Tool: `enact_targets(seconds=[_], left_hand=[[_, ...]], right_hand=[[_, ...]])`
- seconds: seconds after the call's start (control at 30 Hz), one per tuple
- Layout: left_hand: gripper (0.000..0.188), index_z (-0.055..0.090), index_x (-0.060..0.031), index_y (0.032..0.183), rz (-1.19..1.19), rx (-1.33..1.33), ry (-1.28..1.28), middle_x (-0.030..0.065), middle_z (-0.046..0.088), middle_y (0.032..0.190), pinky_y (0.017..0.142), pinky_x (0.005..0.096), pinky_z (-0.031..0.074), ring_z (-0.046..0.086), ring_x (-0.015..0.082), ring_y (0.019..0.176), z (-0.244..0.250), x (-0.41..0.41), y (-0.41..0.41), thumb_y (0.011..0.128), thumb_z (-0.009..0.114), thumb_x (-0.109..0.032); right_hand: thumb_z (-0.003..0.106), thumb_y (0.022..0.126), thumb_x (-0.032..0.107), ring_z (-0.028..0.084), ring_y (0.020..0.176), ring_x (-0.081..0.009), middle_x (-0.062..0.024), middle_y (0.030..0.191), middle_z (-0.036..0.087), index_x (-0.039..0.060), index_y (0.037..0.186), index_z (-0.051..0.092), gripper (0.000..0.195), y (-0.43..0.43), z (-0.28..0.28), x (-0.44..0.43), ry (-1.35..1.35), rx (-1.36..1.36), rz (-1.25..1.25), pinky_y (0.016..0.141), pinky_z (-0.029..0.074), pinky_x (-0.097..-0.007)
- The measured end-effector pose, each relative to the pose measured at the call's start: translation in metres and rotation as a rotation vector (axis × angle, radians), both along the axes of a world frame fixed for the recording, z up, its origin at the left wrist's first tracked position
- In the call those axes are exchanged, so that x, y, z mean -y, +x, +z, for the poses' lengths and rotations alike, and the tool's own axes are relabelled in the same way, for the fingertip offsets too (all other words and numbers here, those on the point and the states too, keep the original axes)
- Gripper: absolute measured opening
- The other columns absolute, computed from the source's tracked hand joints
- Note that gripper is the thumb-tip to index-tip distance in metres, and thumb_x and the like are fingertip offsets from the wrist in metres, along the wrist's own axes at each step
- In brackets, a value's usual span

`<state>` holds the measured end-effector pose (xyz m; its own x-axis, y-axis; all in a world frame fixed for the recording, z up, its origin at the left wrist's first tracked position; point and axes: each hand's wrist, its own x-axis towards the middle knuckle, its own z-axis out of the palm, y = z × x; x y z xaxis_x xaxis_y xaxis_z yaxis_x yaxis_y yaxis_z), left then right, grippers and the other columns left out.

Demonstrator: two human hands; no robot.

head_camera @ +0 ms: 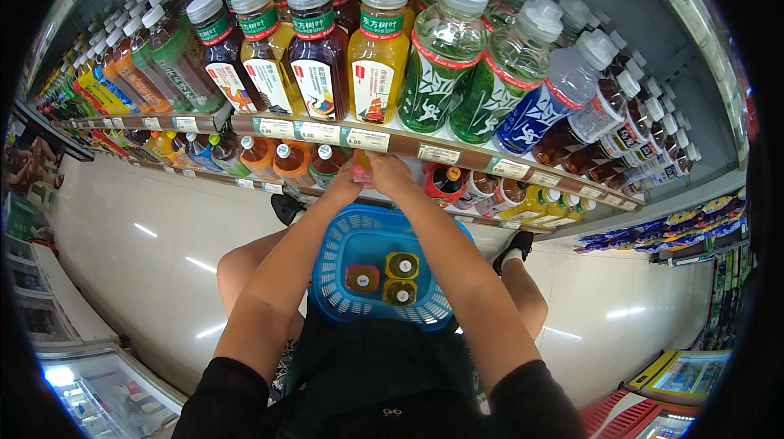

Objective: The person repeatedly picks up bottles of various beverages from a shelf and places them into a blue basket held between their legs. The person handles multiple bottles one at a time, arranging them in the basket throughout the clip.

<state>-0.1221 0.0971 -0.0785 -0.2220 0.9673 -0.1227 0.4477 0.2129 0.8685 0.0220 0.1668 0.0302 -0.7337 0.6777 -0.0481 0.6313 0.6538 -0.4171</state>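
Note:
Both my hands reach in under the front edge of the upper shelf. A drink bottle with a pink label (362,171) is between my left hand (348,180) and my right hand (391,171), its upper part partly hidden by the shelf and fingers. My right hand's fingers curl against it; how my left fingers lie on it is hard to see. Below my forearms stands a blue plastic basket (334,283) with three bottles upright inside: one with a pink-red label (362,278) and two with yellow labels (405,265).
Tea and sports drink bottles (376,53) crowd the upper shelf (392,139) above my hands. On the lower shelf, orange drink bottles (293,163) stand left and a red-labelled bottle (446,182) right. A chest freezer (110,390) is at lower left, a red plastic basket (618,417) at lower right.

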Motion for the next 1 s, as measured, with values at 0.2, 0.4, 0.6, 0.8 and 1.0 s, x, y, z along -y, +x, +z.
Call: enact_targets(seconds=[0.2,0.4,0.6,0.8,1.0], left_hand=[[0.076,0.022,-0.0043,0.146,0.032,0.089,-0.161,0.0146,0.047,0.130,0.085,0.0297,0.046,0.050,0.0201,0.110,0.000,-0.012,0.013,0.077,0.052,0.007],[0.076,0.024,0.0010,0.143,-0.001,0.019,-0.168,0.0212,0.034,0.141,0.101,0.0326,0.033,0.035,0.0300,0.127,0.008,-0.002,0.007,0.076,0.059,-0.003],[0.077,0.024,0.0017,0.143,-0.021,0.026,-0.146,0.0229,0.028,0.146,0.111,0.0332,0.024,0.026,0.0342,0.136,0.032,0.008,0.015,0.075,0.061,-0.006],[0.077,0.028,0.0025,0.139,-0.069,0.066,-0.087,0.0242,0.034,0.142,0.109,0.0338,0.027,0.031,0.0368,0.133,0.027,-0.004,0.038,0.069,0.060,-0.001],[0.077,0.024,0.0014,0.141,-0.152,0.122,-0.200,0.0262,0.032,0.142,0.109,0.0326,0.027,0.030,0.0358,0.134,0.050,-0.023,0.070,0.069,0.049,0.004]], right_hand=[[0.043,0.091,0.030,0.043,0.124,-0.0334,-0.0165,0.136,0.044,0.0093,0.133,0.043,0.047,-0.009,-0.026,-0.024,0.039,-0.082,-0.139,0.104,0.034,-0.0393],[0.044,0.089,0.020,0.051,0.116,-0.0353,-0.0192,0.129,0.051,0.0127,0.129,0.048,0.041,-0.001,-0.029,-0.017,0.064,-0.066,-0.036,0.096,0.042,-0.0442],[0.053,0.084,0.017,0.059,0.103,-0.0382,-0.0205,0.114,0.060,0.0098,0.123,0.052,0.040,0.001,-0.027,-0.018,0.037,-0.050,-0.015,0.091,0.045,-0.0458],[0.051,0.084,0.013,0.044,0.119,-0.0416,-0.0269,0.133,0.042,0.0059,0.128,0.045,0.045,0.015,-0.042,-0.034,-0.025,-0.229,-0.186,0.097,0.039,-0.0460],[0.039,0.093,0.035,0.033,0.130,-0.0359,-0.0199,0.141,0.036,0.0068,0.134,0.042,0.049,0.031,-0.056,-0.050,-0.046,-0.313,-0.387,0.107,0.026,-0.0433]])
